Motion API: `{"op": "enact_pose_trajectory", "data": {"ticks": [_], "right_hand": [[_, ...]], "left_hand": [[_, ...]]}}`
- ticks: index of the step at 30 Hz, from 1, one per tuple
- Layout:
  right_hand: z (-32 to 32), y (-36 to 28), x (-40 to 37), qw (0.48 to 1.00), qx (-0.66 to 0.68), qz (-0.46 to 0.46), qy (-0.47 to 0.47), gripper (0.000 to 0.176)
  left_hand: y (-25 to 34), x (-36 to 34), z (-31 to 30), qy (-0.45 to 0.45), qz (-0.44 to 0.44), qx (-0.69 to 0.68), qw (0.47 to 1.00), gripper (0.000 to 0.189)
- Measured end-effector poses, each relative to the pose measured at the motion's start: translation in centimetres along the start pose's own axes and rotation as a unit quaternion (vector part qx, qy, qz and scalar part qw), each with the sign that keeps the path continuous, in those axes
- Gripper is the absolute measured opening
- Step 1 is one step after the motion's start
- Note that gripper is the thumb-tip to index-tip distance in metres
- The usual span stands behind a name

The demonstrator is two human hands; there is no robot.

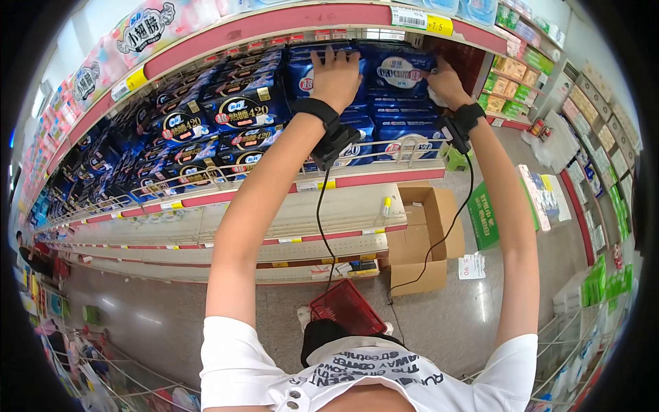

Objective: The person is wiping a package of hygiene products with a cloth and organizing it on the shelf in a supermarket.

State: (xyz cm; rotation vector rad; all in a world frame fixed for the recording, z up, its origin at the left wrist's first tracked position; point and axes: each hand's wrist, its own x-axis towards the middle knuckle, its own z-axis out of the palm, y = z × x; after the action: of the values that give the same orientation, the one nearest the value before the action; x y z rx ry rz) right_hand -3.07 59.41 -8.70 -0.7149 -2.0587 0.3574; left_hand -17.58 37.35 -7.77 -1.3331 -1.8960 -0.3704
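Both my arms reach up to a store shelf stacked with blue product packs. My left hand (336,75) lies flat, fingers spread, on a blue pack (302,75) in the top row. My right hand (447,84) presses against the right side of a neighbouring blue pack (401,69) and seems to hold a small white cloth; its fingers are partly hidden. Black wrist straps with cables hang from both wrists.
A red shelf rail (274,24) with price tags runs above. Lower shelves (309,220) are mostly bare. An open cardboard box (422,240) and a red shopping basket (347,309) sit on the floor. Wire racks stand at bottom left and right.
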Motion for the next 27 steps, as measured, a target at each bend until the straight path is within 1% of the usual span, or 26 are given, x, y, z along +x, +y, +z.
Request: {"op": "enact_pose_trajectory", "data": {"ticks": [1,2,4,5,7,8,10,11,13,17,19,20,22,23,24,25,26,27], "right_hand": [[-0.1,0.2,0.5,0.996,-0.013,0.042,-0.082,0.054],[0.5,1.0,1.1,0.996,-0.012,0.040,-0.083,0.054],[1.9,3.2,2.5,0.991,-0.019,0.052,-0.122,0.060],[1.8,2.8,2.3,0.991,-0.018,0.052,-0.123,0.060],[1.3,0.8,1.2,0.992,-0.041,0.093,-0.076,0.067],[1.2,0.1,0.9,0.992,-0.042,0.091,-0.077,0.067],[1.1,-1.4,0.4,0.992,-0.020,0.099,-0.081,0.076],[1.0,-2.1,0.3,0.992,-0.020,0.097,-0.082,0.076],[0.8,-3.4,-0.2,0.987,-0.082,0.078,-0.116,0.083],[0.0,-5.2,-1.3,0.983,-0.119,0.090,-0.105,0.079],[-0.9,-5.7,-2.3,0.981,-0.163,0.045,-0.091,0.068],[-1.3,-5.9,-2.9,0.981,-0.165,0.046,-0.090,0.068],[-2.0,-6.4,-4.3,0.984,-0.161,-0.074,0.015,0.056],[-3.3,-7.9,-5.6,0.978,-0.192,-0.084,0.018,0.047],[-4.5,-9.2,-7.1,0.971,-0.218,-0.100,0.025,0.043],[-5.8,-10.3,-8.7,0.963,-0.243,-0.116,0.033,0.039],[-6.8,-10.8,-10.2,0.947,-0.263,-0.173,0.062,0.039],[-7.6,-11.3,-11.7,0.928,-0.280,-0.228,0.091,0.039]], "left_hand": [[-0.2,0.0,0.7,-0.004,-0.005,-0.032,0.999,0.043],[-0.5,0.2,0.8,-0.004,-0.007,-0.030,1.000,0.043],[-1.0,0.5,0.8,-0.012,-0.001,-0.048,0.999,0.041],[-1.2,0.6,0.7,-0.012,-0.002,-0.048,0.999,0.041],[-1.4,0.5,0.5,-0.005,0.005,-0.063,0.998,0.039],[-1.5,0.5,0.6,-0.004,0.003,-0.062,0.998,0.039],[-1.6,0.5,0.6,0.019,0.011,-0.069,0.997,0.038],[-1.5,0.5,0.5,0.020,0.008,-0.068,0.997,0.038],[-1.2,0.4,0.4,0.008,-0.003,-0.061,0.998,0.039],[-1.2,0.4,0.5,0.017,-0.005,-0.051,0.999,0.039],[-1.2,0.5,0.6,-0.011,-0.018,-0.073,0.997,0.043],[-1.0,0.4,0.5,-0.011,-0.017,-0.075,0.997,0.043],[-0.5,0.0,0.4,-0.024,-0.036,-0.081,0.996,0.058],[0.3,-0.6,-0.3,0.036,-0.035,-0.082,0.995,0.066],[1.5,-1.4,-1.5,0.097,-0.034,-0.083,0.991,0.074],[2.3,-2.0,-3.2,0.097,0.007,-0.141,0.985,0.078],[3.1,-2.6,-5.0,0.096,0.050,-0.196,0.975,0.083],[4.0,-3.3,-6.0,0.099,0.075,-0.232,0.965,0.083]]}}
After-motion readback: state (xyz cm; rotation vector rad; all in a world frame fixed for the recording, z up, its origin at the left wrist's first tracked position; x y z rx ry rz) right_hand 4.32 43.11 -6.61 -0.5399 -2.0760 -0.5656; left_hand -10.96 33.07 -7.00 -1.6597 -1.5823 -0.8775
